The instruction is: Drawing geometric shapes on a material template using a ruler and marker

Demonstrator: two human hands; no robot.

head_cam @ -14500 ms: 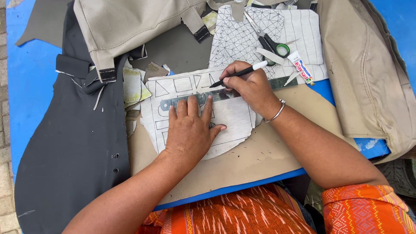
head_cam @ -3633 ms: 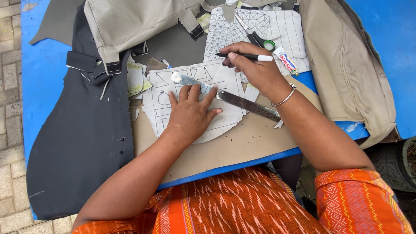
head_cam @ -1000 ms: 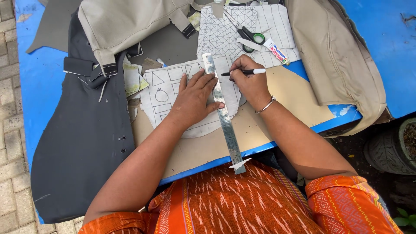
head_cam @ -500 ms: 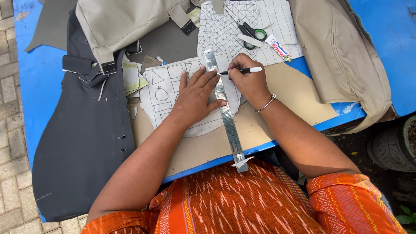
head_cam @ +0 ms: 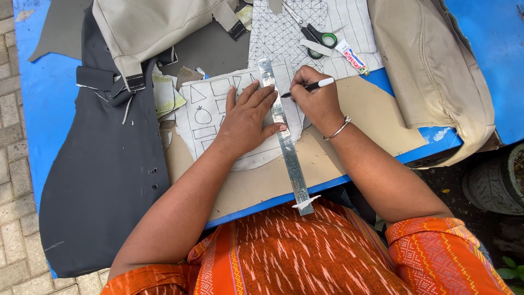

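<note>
The left hand point(head_cam: 248, 117) lies flat with fingers spread, pressing one metal ruler point(head_cam: 285, 136) onto one pale sheet of drawn shapes point(head_cam: 210, 112). The ruler runs from the sheet's top edge down past the near edge of the blue table point(head_cam: 38, 93). The right hand point(head_cam: 314, 98) pinches one black pen point(head_cam: 308, 86), its tip at the ruler's right side. One pair of scissors point(head_cam: 314, 35) and one small tube point(head_cam: 352, 56) lie just beyond on a lined cloth.
</note>
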